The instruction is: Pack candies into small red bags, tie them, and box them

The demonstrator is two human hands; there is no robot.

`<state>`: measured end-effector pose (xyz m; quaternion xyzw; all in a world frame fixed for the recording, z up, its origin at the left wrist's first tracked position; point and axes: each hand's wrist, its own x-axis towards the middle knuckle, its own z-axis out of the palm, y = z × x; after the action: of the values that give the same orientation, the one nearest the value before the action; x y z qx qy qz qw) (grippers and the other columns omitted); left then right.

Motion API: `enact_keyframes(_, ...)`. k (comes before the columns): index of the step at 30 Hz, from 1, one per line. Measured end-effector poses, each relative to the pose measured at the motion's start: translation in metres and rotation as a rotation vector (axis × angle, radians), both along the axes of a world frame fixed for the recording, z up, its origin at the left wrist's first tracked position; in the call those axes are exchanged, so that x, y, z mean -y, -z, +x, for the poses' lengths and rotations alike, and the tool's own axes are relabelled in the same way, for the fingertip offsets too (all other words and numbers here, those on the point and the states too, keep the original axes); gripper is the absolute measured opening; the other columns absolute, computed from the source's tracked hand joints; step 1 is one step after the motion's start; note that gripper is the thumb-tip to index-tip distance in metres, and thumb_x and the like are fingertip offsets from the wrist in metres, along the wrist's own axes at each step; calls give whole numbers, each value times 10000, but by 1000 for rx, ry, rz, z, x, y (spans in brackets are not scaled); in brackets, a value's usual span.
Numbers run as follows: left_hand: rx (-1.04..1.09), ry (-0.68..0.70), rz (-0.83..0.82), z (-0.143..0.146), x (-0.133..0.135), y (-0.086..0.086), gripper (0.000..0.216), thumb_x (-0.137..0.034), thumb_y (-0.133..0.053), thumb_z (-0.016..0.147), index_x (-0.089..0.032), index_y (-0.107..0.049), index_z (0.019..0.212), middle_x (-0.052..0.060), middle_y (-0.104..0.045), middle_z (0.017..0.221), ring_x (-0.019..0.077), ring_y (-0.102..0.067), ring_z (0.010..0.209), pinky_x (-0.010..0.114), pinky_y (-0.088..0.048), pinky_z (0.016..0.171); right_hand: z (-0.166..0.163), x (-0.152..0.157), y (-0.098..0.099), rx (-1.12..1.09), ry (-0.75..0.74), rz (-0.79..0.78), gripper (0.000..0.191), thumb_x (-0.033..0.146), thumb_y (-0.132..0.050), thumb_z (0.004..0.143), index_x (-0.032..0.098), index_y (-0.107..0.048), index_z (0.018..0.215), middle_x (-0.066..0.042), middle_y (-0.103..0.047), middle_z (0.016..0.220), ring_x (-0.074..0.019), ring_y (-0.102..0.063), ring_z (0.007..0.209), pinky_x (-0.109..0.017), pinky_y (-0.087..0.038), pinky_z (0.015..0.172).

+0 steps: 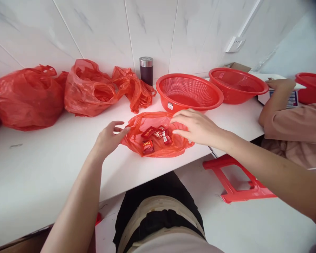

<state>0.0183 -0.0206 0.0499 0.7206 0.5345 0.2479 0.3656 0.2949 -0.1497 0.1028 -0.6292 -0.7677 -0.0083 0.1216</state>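
An opened red plastic bag lies low on the white table, its mouth spread wide. Several small red wrapped packets rest inside it, one with a white label. At the bag's left rim is my left hand, thumb and fingers apart; whether the thumb touches the plastic I cannot tell. Over the right side of the bag reaches my right hand, its fingers and thumb spread, with nothing visible between them.
Behind the bag stand two red plastic baskets and a dark tumbler. Filled red bags and a crumpled one line the wall. A co-worker's arm is at the right, above a red stool.
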Motion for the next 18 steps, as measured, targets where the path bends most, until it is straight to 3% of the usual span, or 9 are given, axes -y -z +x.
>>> enact_keyframes(2,-136,11,-19,-1,6,4,551,-641,-598,727,-271,-620,1134,63,-701,957,230,-675,759,302,-505,601,5,25,6,18,134,59,418,447,-597,849,231,-604,1207,-124,-504,1342,-322,-508,1189,-463,-435,950)
enact_keyframes(3,-175,24,-30,-1,9,5,529,-648,-584,731,-267,-643,1092,57,-708,931,237,-679,765,300,-503,593,8,35,11,1,204,11,504,491,-607,828,240,-570,1264,-139,-485,1356,-335,-522,1172,-481,-446,934)
enact_keyframes(5,-202,41,-41,1,15,3,470,-638,-566,743,-253,-683,987,39,-714,862,234,-681,748,293,-504,578,15,48,24,-94,260,-238,569,521,-615,802,268,-535,1305,-136,-562,1254,-309,-611,1033,-461,-497,849)
enact_keyframes(7,-204,25,-31,3,18,-7,423,-599,-573,751,-238,-704,927,33,-712,810,224,-680,717,290,-513,576,22,51,28,-233,202,-505,397,456,-607,811,261,-622,1156,-85,-660,1038,-239,-665,846,-386,-531,753)
enact_keyframes(9,-194,-14,-4,3,17,-26,372,-532,-579,770,-217,-716,912,40,-709,800,220,-679,722,291,-527,595,30,44,17,-371,159,-555,187,363,-599,818,221,-659,924,-54,-679,881,-194,-665,743,-325,-534,676)
enact_keyframes(11,-179,-63,46,1,14,-55,352,-481,-574,798,-187,-717,927,59,-708,839,225,-677,759,313,-541,645,39,32,-11,-524,204,-372,110,311,-611,811,210,-627,852,-50,-671,826,-185,-657,698,-316,-532,618)
enact_keyframes(14,-32,-93,142,-6,9,-106,408,-464,-606,817,-113,-691,1008,89,-702,929,225,-667,830,383,-533,768,45,14,-68,-840,267,65,148,277,-644,802,257,-585,937,-27,-645,829,-180,-643,667,-346,-540,599)
enact_keyframes(16,132,-57,199,-11,7,-138,451,-431,-635,823,-52,-664,1067,97,-685,968,214,-657,887,413,-498,840,42,4,-101,-882,239,181,173,271,-682,779,269,-579,919,-14,-624,804,-182,-636,669,-360,-538,606)
enact_keyframes(18,244,9,229,-13,7,-161,464,-382,-644,831,-7,-640,1103,93,-660,1001,218,-643,948,429,-458,883,33,-5,-124,-818,184,190,172,288,-714,756,271,-587,871,-11,-616,774,-185,-628,672,-358,-532,596)
